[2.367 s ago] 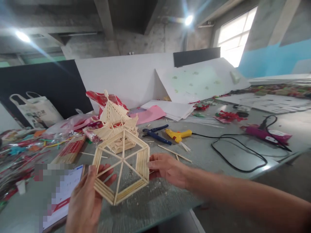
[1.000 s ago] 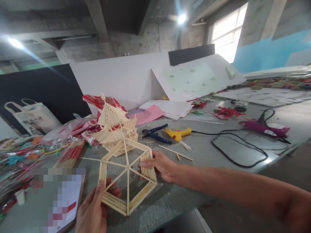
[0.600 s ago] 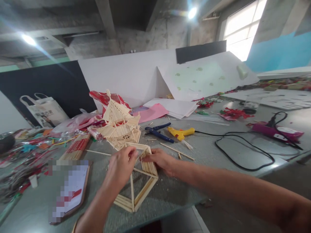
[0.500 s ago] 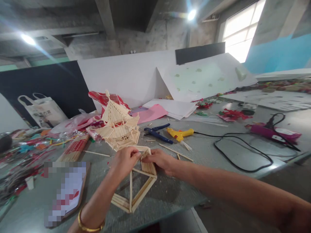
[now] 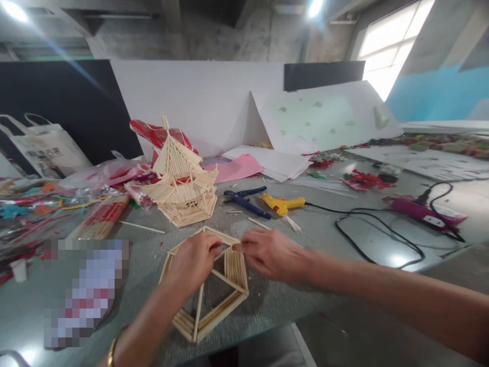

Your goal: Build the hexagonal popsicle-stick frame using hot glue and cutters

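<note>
A hexagonal frame point(image 5: 223, 313) of glued thin wooden sticks lies on the table in front of me, with single sticks running across its inside. My left hand point(image 5: 196, 255) is over the frame's far left part, thumb and fingers pinched together. Opposite it, my right hand point(image 5: 265, 252) has its fingertips closed at the frame's far right corner. A short stretch of thin wooden stick point(image 5: 224, 252) shows between the two hands' fingertips; its ends are hidden by the fingers. Behind the frame stands a small pavilion model point(image 5: 183, 181) of the same sticks, with a pointed roof.
Blue pliers point(image 5: 246, 203) and a yellow glue gun point(image 5: 282, 204) lie beyond my right hand, its black cord point(image 5: 367, 211) looping right. A pack of sticks point(image 5: 101, 216) and a blurred flat object point(image 5: 89, 290) are at left. Pink paper point(image 5: 239, 169) lies behind.
My view has shifted, and more of the hexagonal frame shows. My right hand has risen to the frame's far right corner, its fingertips slightly farther from my left hand's.
</note>
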`<state>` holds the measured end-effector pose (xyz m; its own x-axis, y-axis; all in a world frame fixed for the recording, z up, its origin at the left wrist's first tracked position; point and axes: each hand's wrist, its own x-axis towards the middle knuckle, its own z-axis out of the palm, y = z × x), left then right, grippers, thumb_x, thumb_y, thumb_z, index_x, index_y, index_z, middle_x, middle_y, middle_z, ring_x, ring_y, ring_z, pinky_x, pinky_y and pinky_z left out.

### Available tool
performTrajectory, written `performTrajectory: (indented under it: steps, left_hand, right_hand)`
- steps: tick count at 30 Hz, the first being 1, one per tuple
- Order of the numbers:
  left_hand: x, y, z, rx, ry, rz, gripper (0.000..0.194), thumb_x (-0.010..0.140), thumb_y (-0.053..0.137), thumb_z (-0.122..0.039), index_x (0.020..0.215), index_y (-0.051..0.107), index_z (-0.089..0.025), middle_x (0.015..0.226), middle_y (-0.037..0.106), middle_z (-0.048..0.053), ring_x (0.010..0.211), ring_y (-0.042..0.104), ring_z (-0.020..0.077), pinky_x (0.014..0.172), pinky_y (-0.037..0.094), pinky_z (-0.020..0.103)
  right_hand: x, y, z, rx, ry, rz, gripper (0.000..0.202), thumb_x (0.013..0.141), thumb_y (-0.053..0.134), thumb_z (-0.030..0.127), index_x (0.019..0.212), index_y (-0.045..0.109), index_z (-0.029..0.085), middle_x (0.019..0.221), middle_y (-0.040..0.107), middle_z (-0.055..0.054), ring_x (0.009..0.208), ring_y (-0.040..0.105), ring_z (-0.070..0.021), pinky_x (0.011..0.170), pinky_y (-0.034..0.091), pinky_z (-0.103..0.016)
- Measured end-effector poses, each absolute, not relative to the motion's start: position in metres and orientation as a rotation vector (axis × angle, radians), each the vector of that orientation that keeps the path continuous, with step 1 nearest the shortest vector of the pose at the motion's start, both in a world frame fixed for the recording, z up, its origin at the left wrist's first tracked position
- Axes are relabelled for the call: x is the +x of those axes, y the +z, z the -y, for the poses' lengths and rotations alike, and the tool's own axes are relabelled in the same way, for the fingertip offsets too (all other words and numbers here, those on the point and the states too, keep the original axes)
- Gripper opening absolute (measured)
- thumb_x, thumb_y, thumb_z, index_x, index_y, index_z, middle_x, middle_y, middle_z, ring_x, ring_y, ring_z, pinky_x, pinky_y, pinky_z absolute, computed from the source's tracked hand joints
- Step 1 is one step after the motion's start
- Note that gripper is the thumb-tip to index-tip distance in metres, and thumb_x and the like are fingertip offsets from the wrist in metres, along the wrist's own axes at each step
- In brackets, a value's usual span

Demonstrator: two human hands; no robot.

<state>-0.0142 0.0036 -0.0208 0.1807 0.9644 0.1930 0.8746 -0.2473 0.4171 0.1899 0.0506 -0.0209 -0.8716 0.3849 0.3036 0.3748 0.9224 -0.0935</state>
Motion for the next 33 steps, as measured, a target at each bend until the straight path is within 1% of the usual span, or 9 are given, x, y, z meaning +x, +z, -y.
performTrajectory:
  steps: [1,2,5,8,11,17,20,25,33]
  left_hand:
    - [-0.017,-0.022,0.001,2.278,0.625,-1.804,0.025,0.081,0.045,-0.017,0.088,0.068,-0.021,0.089,0.068,0.005,0.086,0.059,0.0188,0.076,0.040,0.030]
    - [-0.019,-0.024,0.005,2.311,0.607,-1.819,0.025,0.082,0.044,-0.017,0.088,0.068,-0.021,0.087,0.068,0.005,0.086,0.058,0.0189,0.076,0.040,0.031]
    - [-0.024,-0.029,0.013,2.385,0.537,-1.797,0.028,0.085,0.042,-0.017,0.086,0.069,-0.023,0.079,0.065,0.004,0.082,0.057,0.0181,0.074,0.040,0.030]
    - [-0.022,-0.032,0.015,2.463,0.493,-1.766,0.029,0.086,0.040,-0.015,0.088,0.068,-0.024,0.078,0.062,0.003,0.082,0.055,0.0180,0.072,0.039,0.031]
    - [-0.018,-0.033,0.011,2.518,0.424,-1.780,0.028,0.087,0.041,-0.016,0.085,0.067,-0.023,0.078,0.061,0.003,0.083,0.054,0.0191,0.073,0.040,0.033]
    - [-0.018,-0.040,0.008,2.545,0.484,-1.763,0.027,0.086,0.041,-0.013,0.087,0.067,-0.022,0.080,0.060,0.002,0.081,0.052,0.0182,0.072,0.041,0.033]
    - [-0.019,-0.043,0.009,2.558,0.497,-1.749,0.027,0.086,0.041,-0.013,0.084,0.066,-0.021,0.077,0.059,0.002,0.079,0.052,0.0173,0.070,0.041,0.032]
    - [-0.021,-0.049,0.007,2.597,0.570,-1.746,0.026,0.088,0.040,-0.015,0.082,0.065,-0.021,0.076,0.057,0.001,0.077,0.050,0.0170,0.069,0.039,0.032]
    - [-0.021,-0.047,0.012,2.530,0.628,-1.722,0.026,0.086,0.042,-0.011,0.090,0.065,-0.022,0.080,0.059,0.001,0.080,0.051,0.0176,0.072,0.041,0.034]
  right_hand:
    - [0.187,-0.022,-0.050,-0.462,-0.026,2.817,0.027,0.089,0.039,0.019,0.103,0.062,0.014,0.086,0.059,-0.008,0.075,0.052,-0.0151,0.063,0.038,-0.026]
    - [0.184,-0.024,-0.050,-0.386,-0.080,2.857,0.027,0.089,0.039,0.019,0.102,0.061,0.013,0.085,0.059,-0.008,0.075,0.051,-0.0150,0.063,0.038,-0.026]
    - [0.173,-0.028,-0.056,-0.233,-0.156,2.917,0.024,0.090,0.038,0.018,0.089,0.061,0.011,0.079,0.057,-0.008,0.072,0.048,-0.0147,0.064,0.038,-0.027]
    - [0.166,-0.032,-0.062,-0.144,-0.142,2.907,0.022,0.087,0.039,0.015,0.078,0.059,0.011,0.076,0.056,-0.007,0.071,0.046,-0.0148,0.066,0.038,-0.028]
    - [0.166,-0.035,-0.066,-0.129,-0.081,2.886,0.021,0.086,0.039,0.013,0.074,0.056,0.013,0.076,0.055,-0.007,0.073,0.047,-0.0144,0.069,0.038,-0.028]
    - [0.165,-0.035,-0.070,-0.093,0.004,2.914,0.021,0.087,0.036,0.012,0.078,0.055,0.012,0.081,0.056,-0.008,0.078,0.048,-0.0157,0.073,0.041,-0.028]
    - [0.165,-0.035,-0.071,-0.088,0.019,2.926,0.023,0.087,0.035,0.012,0.080,0.056,0.011,0.083,0.057,-0.009,0.081,0.048,-0.0162,0.076,0.042,-0.029]
    - [0.164,-0.037,-0.071,-0.075,-0.014,2.928,0.022,0.087,0.035,0.013,0.080,0.056,0.011,0.082,0.057,-0.009,0.078,0.047,-0.0158,0.074,0.042,-0.029]
    - [0.171,-0.032,-0.067,-0.155,-0.033,2.871,0.023,0.087,0.037,0.015,0.082,0.059,0.011,0.078,0.056,-0.008,0.075,0.047,-0.0158,0.071,0.040,-0.030]
